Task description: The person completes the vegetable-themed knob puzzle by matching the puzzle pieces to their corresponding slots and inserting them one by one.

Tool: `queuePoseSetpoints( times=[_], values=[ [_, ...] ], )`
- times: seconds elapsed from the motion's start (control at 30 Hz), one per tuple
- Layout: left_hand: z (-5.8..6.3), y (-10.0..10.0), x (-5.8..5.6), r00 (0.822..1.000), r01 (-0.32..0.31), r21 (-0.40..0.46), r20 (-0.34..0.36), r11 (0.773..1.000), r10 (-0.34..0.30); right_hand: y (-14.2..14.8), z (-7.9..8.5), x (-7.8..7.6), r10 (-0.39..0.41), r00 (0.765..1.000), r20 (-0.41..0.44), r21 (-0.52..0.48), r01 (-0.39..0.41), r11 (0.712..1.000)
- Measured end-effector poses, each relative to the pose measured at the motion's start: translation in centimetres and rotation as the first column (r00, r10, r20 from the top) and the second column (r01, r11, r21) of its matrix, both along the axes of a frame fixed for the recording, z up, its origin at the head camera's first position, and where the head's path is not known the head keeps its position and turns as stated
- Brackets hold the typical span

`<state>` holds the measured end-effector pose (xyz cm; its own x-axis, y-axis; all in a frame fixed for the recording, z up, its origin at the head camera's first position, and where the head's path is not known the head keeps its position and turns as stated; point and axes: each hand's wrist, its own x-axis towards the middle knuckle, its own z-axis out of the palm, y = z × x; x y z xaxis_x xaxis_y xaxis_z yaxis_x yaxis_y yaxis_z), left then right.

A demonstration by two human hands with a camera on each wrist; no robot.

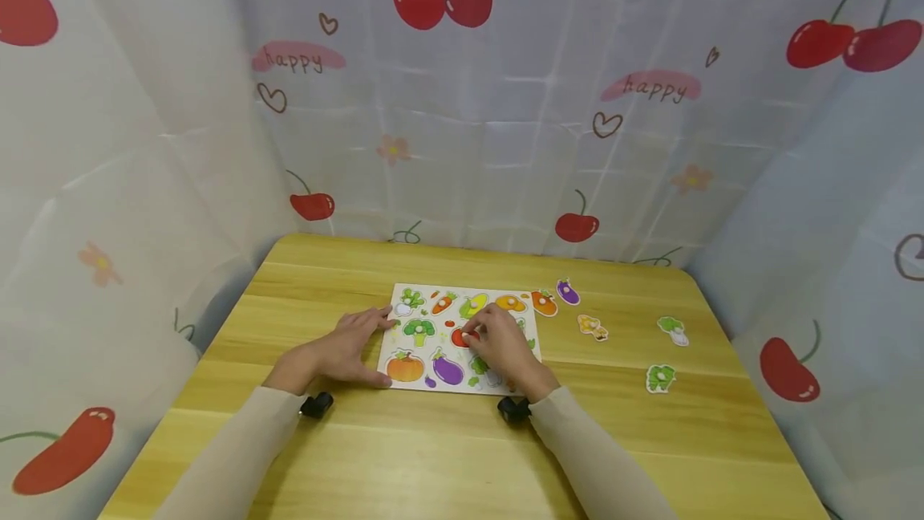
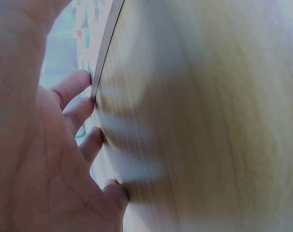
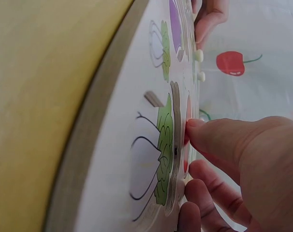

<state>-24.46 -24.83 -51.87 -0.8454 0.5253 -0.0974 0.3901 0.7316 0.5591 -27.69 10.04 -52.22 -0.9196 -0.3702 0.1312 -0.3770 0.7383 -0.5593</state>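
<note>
Puzzle board point(image 3: 108, 159) laid flat on table point(image 1: 433, 456), center of head frame. Red piece point(image 1: 458, 338) at board's middle pinched by right hand point(image 1: 508, 347), thumb against fingertips. Board's left edge touched by left hand point(image 1: 342, 350), fingers spread. Purple eggplant piece point(image 1: 569, 293), yellow piece point(image 1: 589, 325), green-and-white piece point(image 1: 673, 329), green piece point(image 1: 659, 379) scattered right of center, apart from board.

Left forearm point(image 1: 234, 444) and right forearm point(image 1: 595, 452) in pale sleeves point(image 1: 260, 416), extended from the near side, left hand point(image 1: 342, 350) spread with thumb nearest, right hand point(image 1: 507, 345) curled, thumb point(image 3: 221, 137) and fingertips in a pinch
</note>
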Motion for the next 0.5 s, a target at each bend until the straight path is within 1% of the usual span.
queuePoseSetpoints(
  times=[0.13,0.33,0.5],
  values=[
    [0.01,-0.17,0.11,1.000,0.005,-0.007,-0.005,1.000,-0.005,-0.11,-0.14,0.19,-0.002,1.000,0.003,-0.002,0.002,1.000],
    [0.12,-0.04,0.08,1.000,0.001,-0.009,-0.003,1.000,-0.001,-0.08,-0.16,0.07,-0.018,1.000,0.013,-0.009,0.018,1.000],
    [0.09,0.12,0.04,1.000,-0.004,-0.024,0.007,1.000,0.004,0.00,-0.07,-0.12,-0.008,1.000,0.012,-0.009,0.008,1.000]
  ],
)
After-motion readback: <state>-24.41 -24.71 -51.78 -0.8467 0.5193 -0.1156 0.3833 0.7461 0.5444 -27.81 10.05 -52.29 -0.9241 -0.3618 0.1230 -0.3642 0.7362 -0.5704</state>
